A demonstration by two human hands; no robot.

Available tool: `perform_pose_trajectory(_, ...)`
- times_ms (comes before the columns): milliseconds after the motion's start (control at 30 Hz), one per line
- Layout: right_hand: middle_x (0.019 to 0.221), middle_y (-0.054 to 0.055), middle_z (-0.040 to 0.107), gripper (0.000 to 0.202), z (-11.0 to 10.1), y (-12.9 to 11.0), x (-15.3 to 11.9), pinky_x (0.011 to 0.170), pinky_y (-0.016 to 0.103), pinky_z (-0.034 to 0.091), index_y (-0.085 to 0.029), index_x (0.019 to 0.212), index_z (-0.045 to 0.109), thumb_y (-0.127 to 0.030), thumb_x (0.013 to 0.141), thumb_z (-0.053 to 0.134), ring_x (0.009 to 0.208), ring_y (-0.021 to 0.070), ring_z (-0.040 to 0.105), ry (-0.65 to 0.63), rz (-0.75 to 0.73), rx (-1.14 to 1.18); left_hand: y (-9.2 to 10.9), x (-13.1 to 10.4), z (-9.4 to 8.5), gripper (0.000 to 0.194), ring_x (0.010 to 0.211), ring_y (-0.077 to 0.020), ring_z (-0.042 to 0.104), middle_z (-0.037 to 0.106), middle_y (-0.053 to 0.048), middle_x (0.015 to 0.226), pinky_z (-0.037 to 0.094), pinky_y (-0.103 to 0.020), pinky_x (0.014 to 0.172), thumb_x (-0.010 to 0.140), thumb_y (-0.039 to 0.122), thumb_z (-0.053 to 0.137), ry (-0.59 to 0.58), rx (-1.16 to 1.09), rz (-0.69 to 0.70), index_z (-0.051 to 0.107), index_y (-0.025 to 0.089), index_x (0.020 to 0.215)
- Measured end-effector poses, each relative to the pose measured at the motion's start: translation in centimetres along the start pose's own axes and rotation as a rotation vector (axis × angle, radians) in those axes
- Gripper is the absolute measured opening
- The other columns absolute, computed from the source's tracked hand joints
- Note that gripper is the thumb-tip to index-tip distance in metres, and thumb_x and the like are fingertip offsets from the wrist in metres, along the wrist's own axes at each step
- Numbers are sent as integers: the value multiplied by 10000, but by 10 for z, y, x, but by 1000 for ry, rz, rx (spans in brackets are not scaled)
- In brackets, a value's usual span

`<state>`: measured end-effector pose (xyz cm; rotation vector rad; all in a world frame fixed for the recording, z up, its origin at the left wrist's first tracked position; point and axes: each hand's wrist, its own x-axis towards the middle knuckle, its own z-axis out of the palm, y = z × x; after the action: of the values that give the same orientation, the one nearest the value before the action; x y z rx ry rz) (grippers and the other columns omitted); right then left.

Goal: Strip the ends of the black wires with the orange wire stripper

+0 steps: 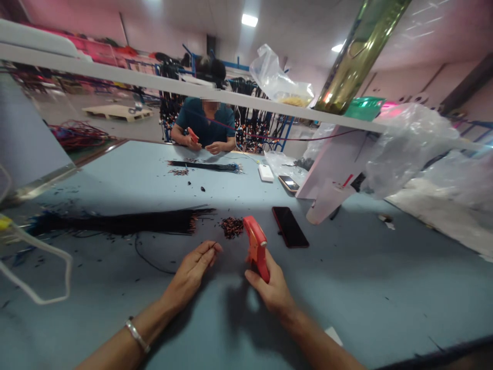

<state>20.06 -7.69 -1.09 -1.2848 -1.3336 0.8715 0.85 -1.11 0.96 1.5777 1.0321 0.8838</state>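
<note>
My left hand [196, 264] has its thumb and fingers pinched on a thin black wire [148, 263], which curves back toward the bundle at the left. A short tip of that wire pokes out past the fingertips. My right hand [271, 288] is wrapped round the handle of a red wire stripper [256, 241], its head pointing up and away from me. The tool and the wire tip are apart. Just beyond both hands lies a small pile of short dark and coppery scraps [231, 227]. A thick bundle of black wires [127, 222] stretches along the table to the left.
A dark phone [290, 227] lies right of the stripper. Across the blue-grey table [346, 298], a co-worker [206, 121] holds a red tool by another wire bundle [208, 166]. A white shelf [154, 82] spans overhead; a white cable loop [67, 272] is at left.
</note>
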Motion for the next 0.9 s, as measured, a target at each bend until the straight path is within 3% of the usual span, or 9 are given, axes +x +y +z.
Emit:
perform_pose_trajectory(167,1002,48,615,375,-1,3,-3,889,344,421,-211,1151,533,-255,785,597,941,214,567,37,-21,160,1,-1,3,337,590,-145,523,576,4,610,426,-225,572,860,409,481,-11,146,82,707,171,937)
perform_pose_trajectory(267,999,55,616,304,0,1,-3,887,352,429,-206,1080,561,-237,780,602,940,217,564,39,-22,193,-2,-1,5,346,566,-145,556,623,6,600,442,-220,566,879,379,456,-46,224,133,710,196,1027)
perform_pose_trajectory(367,924,41,597,197,0,-1,-2,835,331,447,-203,963,575,-210,768,599,875,200,559,44,-15,205,-4,-2,6,321,721,-169,644,726,-18,815,482,-238,680,887,346,454,-84,302,172,710,222,1037)
perform_pose_trajectory(467,893,30,583,179,0,-2,-2,832,329,444,-207,944,565,-194,767,584,846,188,561,48,-9,227,-4,-2,4,313,860,-201,665,739,-26,956,485,-269,781,890,349,449,-85,344,161,709,232,1019)
perform_pose_trajectory(567,892,29,589,200,0,-2,-2,815,329,450,-209,962,561,-196,763,585,836,186,564,55,0,231,-1,-4,2,326,827,-220,661,740,-28,873,491,-288,764,886,372,435,-41,335,120,719,224,944)
perform_pose_trajectory(700,898,33,607,240,0,-2,-2,806,329,455,-210,987,563,-202,750,598,828,188,573,24,-16,207,0,-4,1,341,666,-205,617,667,-11,664,473,-266,626,877,396,430,9,331,94,720,217,895)
perform_pose_trajectory(900,926,46,607,215,-2,-1,-3,821,325,444,-201,976,585,-222,763,606,848,193,570,-45,-66,125,-3,-3,5,316,518,-155,502,509,40,545,397,-238,529,904,371,380,-13,354,102,598,171,1016)
